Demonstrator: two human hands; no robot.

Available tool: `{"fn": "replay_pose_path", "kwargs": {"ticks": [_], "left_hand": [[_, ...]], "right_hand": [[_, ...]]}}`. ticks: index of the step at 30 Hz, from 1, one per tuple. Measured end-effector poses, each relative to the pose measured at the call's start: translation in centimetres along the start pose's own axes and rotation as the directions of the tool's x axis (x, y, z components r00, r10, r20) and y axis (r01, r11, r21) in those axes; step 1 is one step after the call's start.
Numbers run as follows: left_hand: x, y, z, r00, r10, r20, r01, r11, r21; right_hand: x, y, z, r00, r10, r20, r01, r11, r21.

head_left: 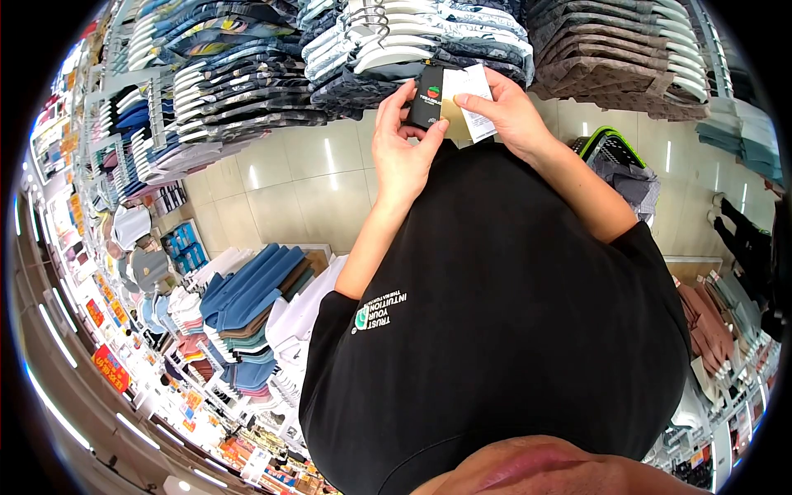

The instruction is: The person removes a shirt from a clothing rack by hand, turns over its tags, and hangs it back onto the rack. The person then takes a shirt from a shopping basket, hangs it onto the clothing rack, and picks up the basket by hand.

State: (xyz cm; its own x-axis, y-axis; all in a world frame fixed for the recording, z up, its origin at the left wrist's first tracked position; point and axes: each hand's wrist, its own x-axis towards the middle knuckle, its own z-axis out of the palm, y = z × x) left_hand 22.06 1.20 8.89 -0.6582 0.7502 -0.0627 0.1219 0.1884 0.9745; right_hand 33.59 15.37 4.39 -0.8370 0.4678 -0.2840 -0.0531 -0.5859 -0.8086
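Observation:
Both hands are raised at the top centre, before a rack of hanging patterned shirts (404,41). My left hand (404,144) pinches a black tag (428,95) with a small red and green logo between thumb and fingers. A white printed tag (474,91) is gripped by my right hand (510,115), its thumb lying on the front. Between the two, a tan tag (452,120) shows, partly covered. The tags overlap and hang close to the patterned shirts.
Brown shirts (590,58) hang at the upper right. Below them a black basket with a green rim (615,139) holds grey cloth. Folded blue clothes (252,289) lie at the lower left. A person in dark clothes (752,243) is at the right edge, on the tiled floor (305,177).

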Motion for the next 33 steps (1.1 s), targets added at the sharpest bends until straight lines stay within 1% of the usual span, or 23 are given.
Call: {"fn": "replay_pose_path", "kwargs": {"ticks": [4,5,7,9,10,14,16,17,19,20,21,22,23,25,26,28,33], "left_hand": [[0.1,-0.1,0.0,1.000,0.018,0.014,-0.019,0.998,0.054],[0.1,-0.2,0.0,1.000,0.018,0.012,-0.019,0.998,0.054],[0.1,-0.4,0.0,0.999,-0.018,0.027,0.019,0.999,-0.031],[0.1,-0.4,0.0,0.999,-0.027,0.037,0.027,1.000,-0.007],[0.1,-0.4,-0.1,0.998,-0.035,0.049,0.034,0.999,0.018],[0.1,-1.0,0.1,0.999,-0.026,0.045,0.026,1.000,0.012],[-0.2,-1.6,0.2,0.991,-0.100,0.090,0.102,0.995,-0.019],[-0.2,-1.9,0.1,0.991,-0.101,0.090,0.103,0.995,-0.019],[-0.2,-2.2,-0.1,0.938,-0.190,0.289,0.248,0.952,-0.181],[-0.2,-2.2,-0.1,0.938,-0.190,0.291,0.249,0.952,-0.180],[-0.2,-2.0,0.0,0.937,-0.214,0.277,0.294,0.911,-0.288],[-0.2,-1.8,0.1,0.934,-0.240,0.265,0.332,0.857,-0.393],[-0.2,-1.7,0.2,0.933,-0.242,0.267,0.335,0.857,-0.392],[-0.1,-1.7,0.2,0.920,-0.291,0.261,0.387,0.780,-0.492],[-0.1,-1.8,0.1,0.920,-0.292,0.262,0.388,0.780,-0.491],[-0.1,-2.0,-0.3,0.899,-0.319,0.299,0.435,0.722,-0.538],[-0.4,-1.7,-0.7,0.893,-0.352,0.280,0.450,0.690,-0.567]], "right_hand": [[0.0,-0.1,0.1,1.000,0.000,0.007,0.000,1.000,0.002],[0.0,-0.2,0.3,1.000,-0.003,0.008,0.003,1.000,0.004],[0.0,-0.3,0.4,1.000,-0.005,0.010,0.004,1.000,0.005],[0.1,-0.4,0.4,0.999,0.013,0.053,-0.013,1.000,0.008],[0.1,-0.4,0.4,0.998,0.013,0.053,-0.014,1.000,0.007],[0.0,-0.7,0.7,0.998,0.001,0.063,-0.001,1.000,0.004],[0.1,-0.5,0.7,0.998,-0.008,0.064,0.007,1.000,0.020],[0.2,-0.1,0.4,0.996,-0.002,0.088,-0.002,0.999,0.046],[0.2,0.1,0.3,0.994,0.003,0.110,-0.012,0.997,0.073],[0.2,-0.1,0.3,0.992,0.021,0.125,-0.037,0.992,0.120],[0.1,-0.2,0.3,0.989,0.039,0.142,-0.062,0.984,0.166],[0.0,-0.3,0.4,0.989,0.039,0.140,-0.063,0.984,0.167],[-0.1,-0.2,0.6,0.994,0.021,0.108,-0.039,0.984,0.171],[-0.2,-0.1,0.7,0.997,0.004,0.074,-0.017,0.984,0.176],[-0.2,-0.1,0.8,0.998,0.002,0.067,-0.015,0.981,0.194],[-0.2,-0.1,0.8,0.998,0.001,0.059,-0.013,0.977,0.213],[-0.3,0.2,0.8,0.996,0.012,0.086,-0.033,0.969,0.243]]}}
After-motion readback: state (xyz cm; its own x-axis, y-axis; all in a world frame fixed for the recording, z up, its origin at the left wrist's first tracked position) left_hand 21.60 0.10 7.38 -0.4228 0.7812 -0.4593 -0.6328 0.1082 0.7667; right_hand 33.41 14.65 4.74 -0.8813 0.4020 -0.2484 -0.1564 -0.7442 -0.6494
